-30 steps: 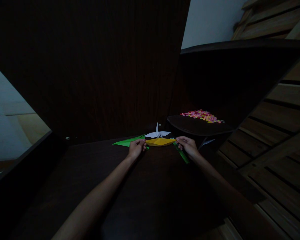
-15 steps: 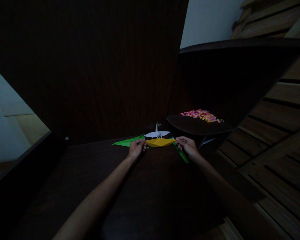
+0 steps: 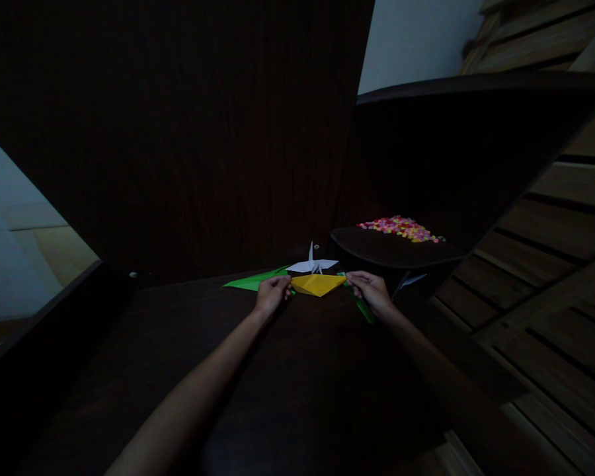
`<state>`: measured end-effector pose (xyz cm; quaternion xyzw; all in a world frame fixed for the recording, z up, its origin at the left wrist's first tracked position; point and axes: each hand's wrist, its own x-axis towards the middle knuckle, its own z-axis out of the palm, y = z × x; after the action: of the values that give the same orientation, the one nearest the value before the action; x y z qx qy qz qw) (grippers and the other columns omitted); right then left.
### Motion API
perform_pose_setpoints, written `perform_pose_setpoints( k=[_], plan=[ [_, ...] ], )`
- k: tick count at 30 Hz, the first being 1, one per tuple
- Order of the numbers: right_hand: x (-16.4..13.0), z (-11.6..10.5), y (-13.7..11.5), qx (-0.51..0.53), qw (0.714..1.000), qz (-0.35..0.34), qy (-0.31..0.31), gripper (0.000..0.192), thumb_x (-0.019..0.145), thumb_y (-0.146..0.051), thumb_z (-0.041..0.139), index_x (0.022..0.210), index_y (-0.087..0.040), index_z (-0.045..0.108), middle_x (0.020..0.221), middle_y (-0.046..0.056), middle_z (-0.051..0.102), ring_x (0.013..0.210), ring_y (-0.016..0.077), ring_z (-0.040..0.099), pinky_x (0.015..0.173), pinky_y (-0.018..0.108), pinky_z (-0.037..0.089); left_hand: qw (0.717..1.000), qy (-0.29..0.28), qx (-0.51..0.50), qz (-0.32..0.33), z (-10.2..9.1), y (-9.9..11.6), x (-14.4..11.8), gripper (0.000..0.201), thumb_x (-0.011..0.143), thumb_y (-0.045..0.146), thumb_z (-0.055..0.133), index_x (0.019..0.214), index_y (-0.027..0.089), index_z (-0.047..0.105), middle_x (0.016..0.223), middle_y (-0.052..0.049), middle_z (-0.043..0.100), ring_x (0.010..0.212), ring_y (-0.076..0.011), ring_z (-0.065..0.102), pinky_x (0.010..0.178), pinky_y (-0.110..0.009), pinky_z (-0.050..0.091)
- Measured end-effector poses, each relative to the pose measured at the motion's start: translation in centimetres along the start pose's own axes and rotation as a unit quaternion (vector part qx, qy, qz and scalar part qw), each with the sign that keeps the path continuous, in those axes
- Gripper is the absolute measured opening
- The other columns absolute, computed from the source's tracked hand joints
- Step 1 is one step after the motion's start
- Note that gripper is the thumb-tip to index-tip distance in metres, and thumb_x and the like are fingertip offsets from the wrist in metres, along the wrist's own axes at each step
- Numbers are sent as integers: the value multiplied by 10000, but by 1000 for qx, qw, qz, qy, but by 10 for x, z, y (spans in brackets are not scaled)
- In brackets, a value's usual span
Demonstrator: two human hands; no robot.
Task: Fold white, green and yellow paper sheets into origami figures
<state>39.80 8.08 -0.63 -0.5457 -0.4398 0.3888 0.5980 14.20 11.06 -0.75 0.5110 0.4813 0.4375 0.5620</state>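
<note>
We pinch the yellow folded paper (image 3: 318,284) at its two tips, left hand (image 3: 272,294) and right hand (image 3: 373,291), low over the dark table (image 3: 287,370) before the white paper crane (image 3: 311,264) (mid-fold, we judge), so an even outward pull seems called for.

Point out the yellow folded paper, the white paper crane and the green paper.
yellow folded paper (image 3: 317,284), head view, middle of its top face.
white paper crane (image 3: 311,265), head view, body.
green paper (image 3: 250,281), head view, left flap.

Bare dark desk (image 3: 297,370) lies open; white crane (image 3: 311,264) and shelf (image 3: 391,248) crowd the far edge.
</note>
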Motion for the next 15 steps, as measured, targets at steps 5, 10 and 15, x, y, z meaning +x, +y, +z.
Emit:
perform_pose_setpoints(
  k=[5, 10, 15],
  plan=[
    [-1, 0, 0, 2, 1000, -2, 6, 412, 548, -449, 780, 793, -128, 702, 561, 4, 612, 378, 61, 416, 344, 190, 250, 1000, 5, 5, 4, 0, 2, 1, 308, 910, 308, 566, 1177, 153, 558, 1164, -92, 597, 964, -221, 620, 805, -420, 531],
    [-2, 1, 0, 0, 1000, -10, 9, 420, 546, -471, 775, 788, -138, 697, 544, -11, 585, 379, 62, 410, 349, 193, 247, 1000, 15, 13, 7, 0, 4, 1, 301, 912, 311, 564, 1166, 151, 563, 1144, -89, 605, 942, -214, 625, 790, -409, 537],
    [-2, 0, 0, -17, 999, -21, 27, 429, 547, -500, 768, 771, -143, 689, 527, -20, 559, 387, 67, 386, 364, 202, 233, 999, 31, 25, 18, -1, 7, -1, 292, 913, 316, 562, 1151, 147, 570, 1119, -85, 614, 918, -207, 631, 774, -398, 541]
  ],
)
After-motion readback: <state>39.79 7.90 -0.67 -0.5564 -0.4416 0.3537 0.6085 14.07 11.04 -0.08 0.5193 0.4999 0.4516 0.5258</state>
